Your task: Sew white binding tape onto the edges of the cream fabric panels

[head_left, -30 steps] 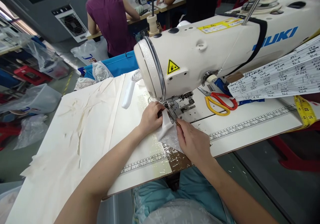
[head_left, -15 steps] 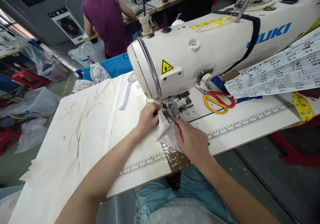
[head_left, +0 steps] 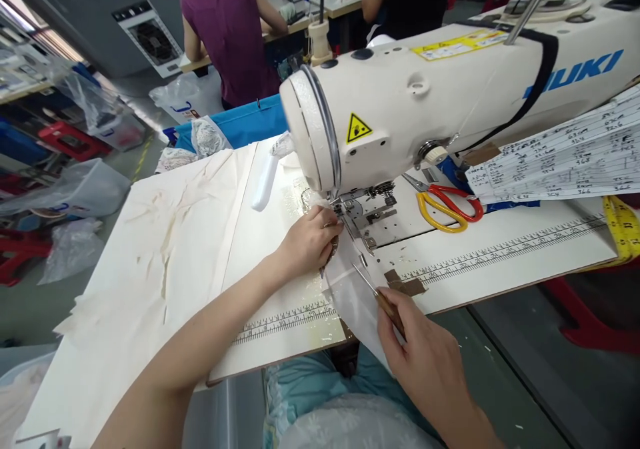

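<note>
My left hand [head_left: 311, 241] is closed, its fingertips pressed on thin white fabric [head_left: 349, 290] beside the needle area of a sewing machine [head_left: 390, 119]. The fabric hangs from there over the table's front edge towards my lap. In my right hand [head_left: 427, 345] is an awl [head_left: 391, 311] with a wooden handle, its thin metal point lying over the fabric and aimed at the metal guide [head_left: 355, 235] by the needle plate. The fingertips of my left hand partly hide the stitching spot.
Red and yellow scissors [head_left: 445, 207] lie right of the needle plate, near handwritten sheets [head_left: 565, 149] and a yellow tape measure [head_left: 621, 225]. Pale fabric [head_left: 195, 222] covers the table's left side. Two people sit beyond the machine; a blue cloth bin [head_left: 245, 125] hangs behind the table.
My right hand has drawn back from the needle area towards me, bringing the awl into plain view. More white fabric now shows in front. The camera view has shifted slightly left.
</note>
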A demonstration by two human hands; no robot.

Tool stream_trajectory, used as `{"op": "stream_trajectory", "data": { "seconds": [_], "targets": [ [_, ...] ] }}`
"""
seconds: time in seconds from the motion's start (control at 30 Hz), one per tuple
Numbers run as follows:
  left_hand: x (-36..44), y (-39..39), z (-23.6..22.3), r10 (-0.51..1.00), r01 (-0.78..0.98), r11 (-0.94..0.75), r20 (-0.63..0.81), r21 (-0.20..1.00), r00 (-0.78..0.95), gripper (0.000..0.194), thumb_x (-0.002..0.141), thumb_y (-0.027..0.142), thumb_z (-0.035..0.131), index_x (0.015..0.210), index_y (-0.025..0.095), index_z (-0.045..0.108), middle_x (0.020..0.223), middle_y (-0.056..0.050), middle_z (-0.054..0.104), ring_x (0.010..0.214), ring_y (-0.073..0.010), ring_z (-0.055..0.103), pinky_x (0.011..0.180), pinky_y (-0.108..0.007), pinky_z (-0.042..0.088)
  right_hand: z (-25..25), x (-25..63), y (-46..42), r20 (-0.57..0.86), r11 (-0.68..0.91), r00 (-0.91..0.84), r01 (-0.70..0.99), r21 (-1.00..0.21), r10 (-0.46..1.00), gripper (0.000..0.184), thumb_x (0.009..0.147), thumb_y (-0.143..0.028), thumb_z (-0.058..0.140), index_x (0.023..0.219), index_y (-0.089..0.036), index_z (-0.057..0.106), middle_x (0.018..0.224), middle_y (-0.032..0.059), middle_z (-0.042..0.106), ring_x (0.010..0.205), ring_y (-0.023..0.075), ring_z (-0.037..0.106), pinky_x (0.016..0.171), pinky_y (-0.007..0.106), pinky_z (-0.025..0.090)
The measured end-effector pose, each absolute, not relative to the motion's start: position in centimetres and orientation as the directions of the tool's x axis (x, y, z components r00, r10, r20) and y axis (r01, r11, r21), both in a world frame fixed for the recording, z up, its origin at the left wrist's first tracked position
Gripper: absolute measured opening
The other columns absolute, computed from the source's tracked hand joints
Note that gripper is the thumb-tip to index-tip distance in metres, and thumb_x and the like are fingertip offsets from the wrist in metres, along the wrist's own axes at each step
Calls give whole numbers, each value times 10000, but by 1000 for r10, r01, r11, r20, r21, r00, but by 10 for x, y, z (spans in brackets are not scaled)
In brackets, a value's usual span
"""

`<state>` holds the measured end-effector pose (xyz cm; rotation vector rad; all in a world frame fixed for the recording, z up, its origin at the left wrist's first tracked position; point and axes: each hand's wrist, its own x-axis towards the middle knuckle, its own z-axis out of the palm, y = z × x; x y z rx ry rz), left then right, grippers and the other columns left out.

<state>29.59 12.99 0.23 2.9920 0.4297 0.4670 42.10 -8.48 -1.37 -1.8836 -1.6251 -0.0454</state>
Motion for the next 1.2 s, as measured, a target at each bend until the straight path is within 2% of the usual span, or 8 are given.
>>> {"op": "stream_trajectory", "data": {
  "seconds": [0.1,0.17,0.27,0.4,0.7,0.9,1.03,1.2],
  "targets": [
    [299,114,0,343,346,-938,271,40,899,305,898,113,451,1111,85,667,1144,-169,626,1053,-303,534,853,-468,564,-11,425,-102,372,-3,197,887,-463,907,212,1004,-217,367,1041,-147,563,689,19,725,516,143,691,400,211,458],
    [301,104,-3,384,395,-919,276,15,881,317,902,122,467,1154,53,645,1202,-177,613,1114,-310,528,913,-466,550,-9,429,-104,378,19,165,899,-438,911,213,1008,-209,353,1030,-151,557,705,31,727,544,150,705,400,208,464],
    [301,95,-7,417,425,-904,292,38,861,368,911,137,468,1235,33,606,1269,-178,600,1182,-301,527,992,-453,523,-7,435,-102,409,55,116,922,-383,905,238,1019,-207,335,1061,-143,560,804,63,749,612,154,728,425,209,483],
    [295,95,-11,415,409,-908,295,85,861,407,937,167,436,1304,72,584,1311,-147,610,1259,-272,521,1052,-444,491,-8,437,-101,433,64,93,940,-335,897,261,1029,-207,321,1096,-138,563,882,71,756,653,153,732,492,222,520],
    [297,92,-13,436,439,-896,308,64,846,451,947,194,408,1328,6,559,1358,-183,583,1296,-300,494,1083,-457,461,-5,437,-93,433,25,88,968,-249,897,290,1026,-181,306,1078,-127,586,841,59,745,648,146,716,490,222,486],
    [298,90,-7,458,455,-887,273,78,846,451,964,216,371,1324,21,558,1328,-185,579,1266,-309,497,1052,-465,476,-5,441,-85,415,9,72,982,-189,907,288,1019,-162,313,1077,-116,591,837,56,738,626,145,703,483,225,464],
    [296,88,-6,437,432,-898,260,81,861,475,982,230,318,1342,7,534,1374,-200,543,1334,-314,443,1111,-474,421,-4,442,-80,405,7,69,983,-185,912,274,1011,-152,325,1074,-124,591,839,47,731,626,142,695,484,227,452],
    [294,81,-9,418,429,-903,256,16,872,497,982,246,319,1364,-10,508,1421,-215,512,1367,-339,420,1117,-487,399,-2,442,-76,386,11,68,980,-198,920,254,999,-144,348,1069,-129,593,818,42,713,603,139,675,451,225,424]
  ]
}}
